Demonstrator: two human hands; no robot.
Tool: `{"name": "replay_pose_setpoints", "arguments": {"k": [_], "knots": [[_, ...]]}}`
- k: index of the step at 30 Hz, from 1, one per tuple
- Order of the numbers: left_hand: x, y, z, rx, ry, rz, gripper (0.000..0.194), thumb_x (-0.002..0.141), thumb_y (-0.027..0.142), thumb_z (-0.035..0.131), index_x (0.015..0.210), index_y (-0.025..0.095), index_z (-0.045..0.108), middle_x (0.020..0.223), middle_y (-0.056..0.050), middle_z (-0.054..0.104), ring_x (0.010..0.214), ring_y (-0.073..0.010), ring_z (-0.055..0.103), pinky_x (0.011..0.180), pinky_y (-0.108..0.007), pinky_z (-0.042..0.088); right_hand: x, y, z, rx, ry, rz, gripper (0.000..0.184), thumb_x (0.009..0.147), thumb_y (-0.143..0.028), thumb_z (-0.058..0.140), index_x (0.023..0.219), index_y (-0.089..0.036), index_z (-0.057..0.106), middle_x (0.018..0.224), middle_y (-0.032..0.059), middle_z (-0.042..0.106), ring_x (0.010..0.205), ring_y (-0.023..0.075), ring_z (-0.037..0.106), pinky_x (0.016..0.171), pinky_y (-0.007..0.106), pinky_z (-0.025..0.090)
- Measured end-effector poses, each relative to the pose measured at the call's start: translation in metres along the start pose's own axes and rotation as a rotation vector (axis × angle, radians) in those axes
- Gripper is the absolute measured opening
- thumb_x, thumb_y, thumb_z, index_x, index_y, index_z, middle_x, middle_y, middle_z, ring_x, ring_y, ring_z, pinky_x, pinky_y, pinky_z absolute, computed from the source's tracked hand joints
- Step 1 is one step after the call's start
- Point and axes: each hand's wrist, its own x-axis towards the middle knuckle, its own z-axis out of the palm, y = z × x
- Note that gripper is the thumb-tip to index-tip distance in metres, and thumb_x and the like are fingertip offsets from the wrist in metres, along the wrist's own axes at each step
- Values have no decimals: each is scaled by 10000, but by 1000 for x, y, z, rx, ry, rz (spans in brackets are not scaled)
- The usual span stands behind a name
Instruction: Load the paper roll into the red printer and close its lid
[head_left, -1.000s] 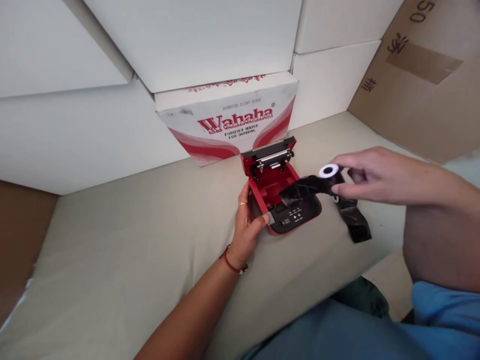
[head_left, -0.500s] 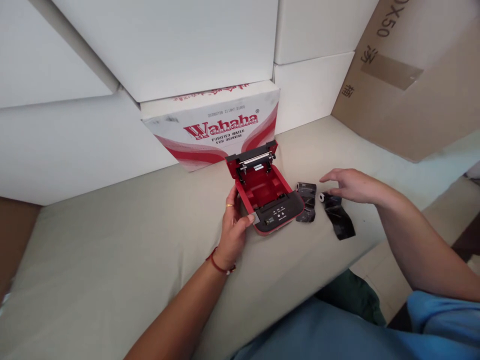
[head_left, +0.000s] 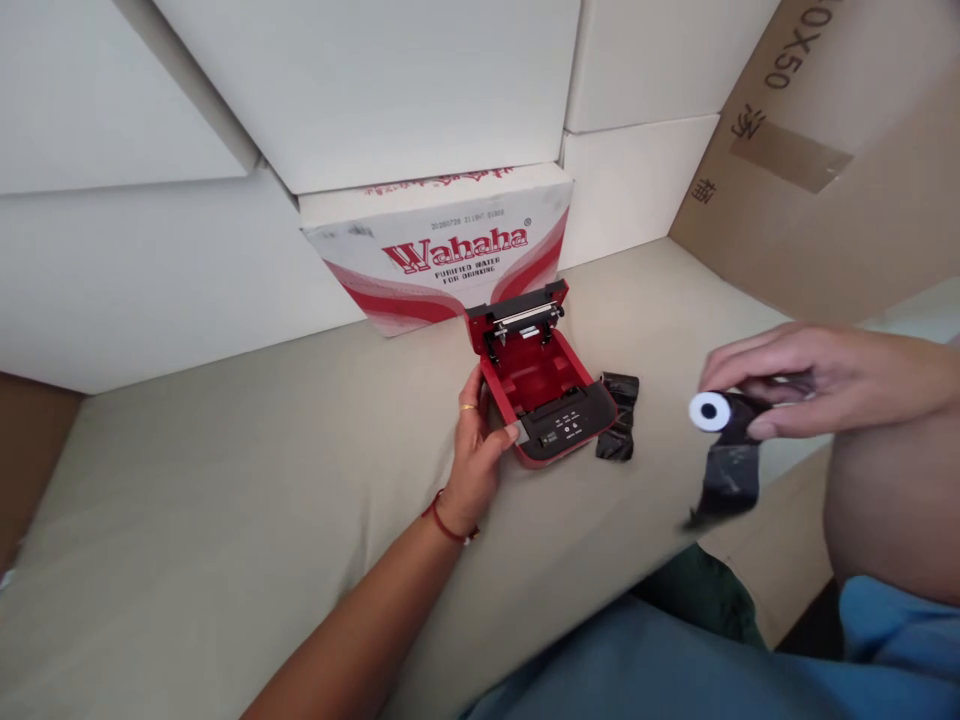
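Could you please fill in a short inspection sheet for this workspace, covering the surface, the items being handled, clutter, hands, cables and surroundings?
Surface: pale, lightly creased covering.
Job's things: red-and-black device, lid raised, no roll seen in its red compartment; held black roll, white core end showing, loose end hanging; second black roll lying to the device's right.
Clutter: Wahaha carton behind the device.
Left hand: gripping the device's left side, thumb at its front left corner.
Right hand: holding a black roll.
Cables: nothing seen.
Surroundings: white box-like blocks behind; brown cardboard at right, partly printed.
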Motion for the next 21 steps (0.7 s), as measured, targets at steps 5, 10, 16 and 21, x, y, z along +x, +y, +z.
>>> {"name": "replay_pose_setpoints", "arguments": {"k": [5, 10, 16, 21], "knots": [[-11, 17, 6, 397, 200, 276, 645, 1104, 470, 596, 1706, 305, 431, 1732, -136, 440, 1694, -322, 397, 1414, -585, 342, 72, -90, 32, -59, 44, -98, 492, 942, -414, 804, 1410, -263, 779, 1251, 93, 823, 1135, 295, 757, 961, 357, 545], [-19, 41, 19, 682, 210, 599, 445, 1083, 331, 595, 1518, 241, 611, 1427, -130, 663, 1518, -318, 562, 1316, -578, 442, 114, -134, 56, -203, -20, -72, 398, 1041, -273, 638, 1413, -216, 768, 1346, 149, 800, 1120, 329, 778, 862, 383, 545], [-23, 52, 30, 872, 135, 715, 296, 997, 203, 658, 1276, 232, 751, 1140, -58, 822, 1300, -255, 707, 1334, -487, 372, 125, -141, 69, -272, -35, -64, 415, 1039, -155, 548, 1397, -199, 755, 1395, 159, 798, 1135, 353, 800, 809, 392, 548], [-23, 57, 32, 962, 55, 756, 332, 979, 178, 689, 1305, 199, 748, 1171, -67, 872, 1298, -244, 760, 1388, -472, 291, 122, -133, 74, -108, 3, -143, 365, 1026, -122, 594, 1331, -151, 791, 1422, 165, 801, 1249, 326, 780, 980, 388, 579]]}}
